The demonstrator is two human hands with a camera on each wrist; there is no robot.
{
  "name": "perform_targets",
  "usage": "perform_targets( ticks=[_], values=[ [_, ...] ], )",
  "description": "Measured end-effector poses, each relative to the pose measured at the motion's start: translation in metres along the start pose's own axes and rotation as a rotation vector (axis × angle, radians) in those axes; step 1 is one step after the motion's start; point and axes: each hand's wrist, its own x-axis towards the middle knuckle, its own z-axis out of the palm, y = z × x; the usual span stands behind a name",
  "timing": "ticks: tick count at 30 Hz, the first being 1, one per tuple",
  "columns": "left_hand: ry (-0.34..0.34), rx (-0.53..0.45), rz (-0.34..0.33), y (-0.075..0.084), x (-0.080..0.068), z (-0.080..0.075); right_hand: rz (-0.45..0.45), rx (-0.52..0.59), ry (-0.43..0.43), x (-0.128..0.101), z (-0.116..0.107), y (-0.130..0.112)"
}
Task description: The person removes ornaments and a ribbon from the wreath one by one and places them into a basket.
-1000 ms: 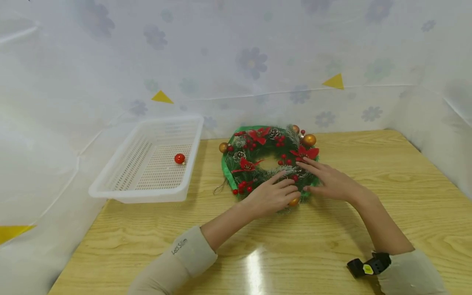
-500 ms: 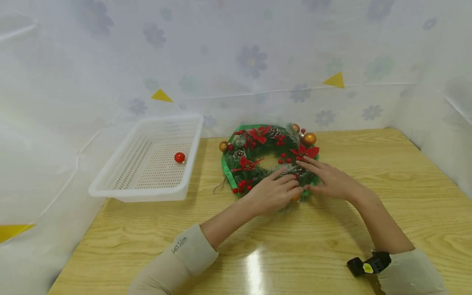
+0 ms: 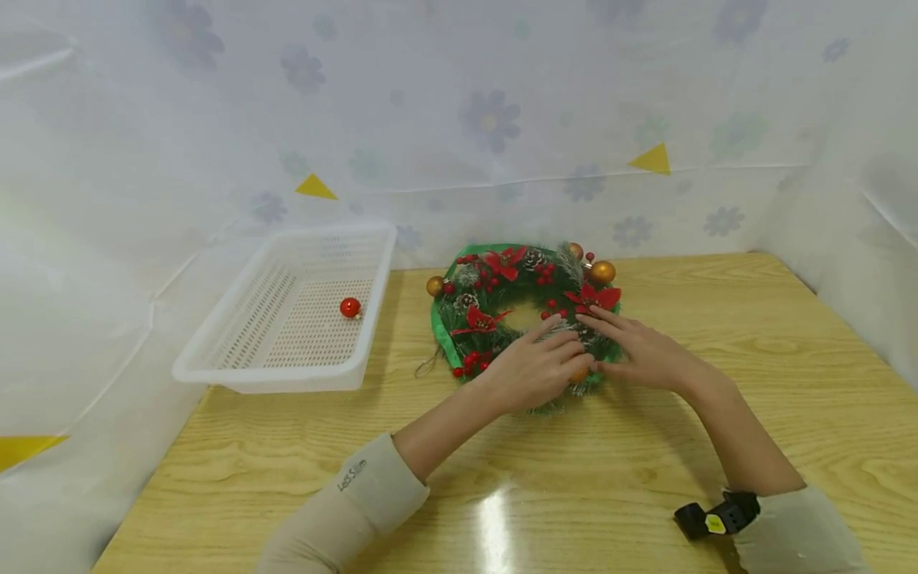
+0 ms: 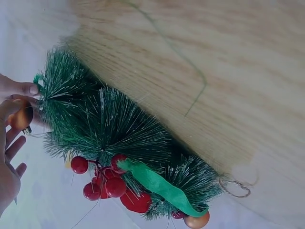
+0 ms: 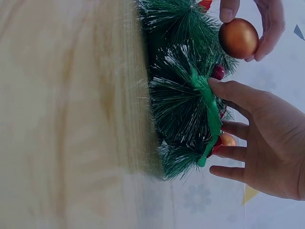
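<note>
My left hand (image 3: 534,372) pinches a gold bauble (image 5: 238,38) at the near edge of the wreath (image 3: 502,299) on the wooden counter (image 3: 645,470). My right hand (image 3: 641,351) rests straight fingers on the wreath's greenery.

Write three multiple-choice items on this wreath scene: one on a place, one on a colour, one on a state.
1. Where does the red ball lie?
A. in the white basket
B. on the wreath
C. in a hand

2. What colour is the ball that the left hand pinches?
A. silver
B. gold
C. blue

3. How does the right hand lie?
A. in a fist
B. fingers spread on the wreath
C. off the table

Key: 1 A, the red ball sits inside the white basket. 2 B, the left hand pinches a gold ball. 3 B, the right hand rests its fingers on the wreath.
</note>
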Motion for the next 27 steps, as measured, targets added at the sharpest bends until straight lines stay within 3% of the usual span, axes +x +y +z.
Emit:
perform_targets(
  ticks=[8,17,27],
  values=[
    [0.048,0.013,-0.019,-0.004,0.003,-0.002,0.001,0.006,-0.006,-0.001,-0.001,-0.001],
    [-0.041,0.033,-0.021,-0.011,0.006,-0.010,-0.022,0.013,0.028,-0.001,-0.001,-0.001],
    [-0.042,0.021,-0.039,-0.017,0.009,-0.014,0.025,0.038,-0.007,0.000,-0.001,-0.001]
  ],
)
